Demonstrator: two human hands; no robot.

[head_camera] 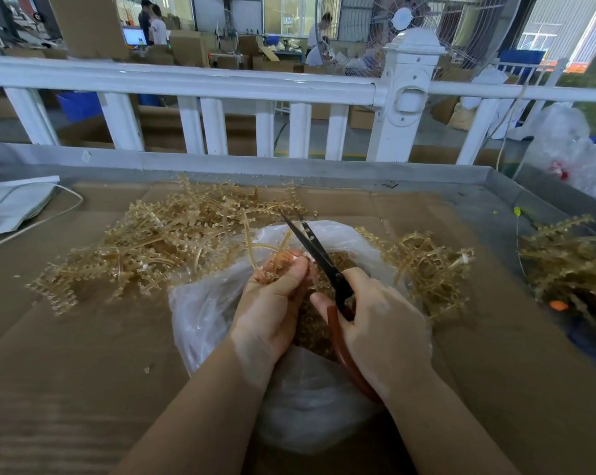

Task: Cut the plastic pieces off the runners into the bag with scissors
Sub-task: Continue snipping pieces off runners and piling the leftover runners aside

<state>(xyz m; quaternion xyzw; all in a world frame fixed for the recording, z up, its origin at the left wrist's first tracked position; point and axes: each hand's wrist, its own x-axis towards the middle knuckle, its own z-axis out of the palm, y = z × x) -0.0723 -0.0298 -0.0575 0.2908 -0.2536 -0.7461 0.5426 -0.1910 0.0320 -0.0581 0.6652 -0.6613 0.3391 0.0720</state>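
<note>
Just behind the bag [200, 303], a runner heap [145, 248]; white railing [187, 80] beyond.

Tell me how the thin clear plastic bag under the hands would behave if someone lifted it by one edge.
The thin clear plastic bag would probably sag and fold, since its film already lies crumpled. It likely feels bottom-heavy, because small amber cut pieces fill its middle. Its open mouth might spill them if tilted.

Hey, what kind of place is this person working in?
Most likely a factory or packing workshop. Piles of plastic runners lie on a cardboard-covered workbench, stacked cardboard boxes and other workers stand beyond the white railing, and a large industrial fan stands behind it.
</note>
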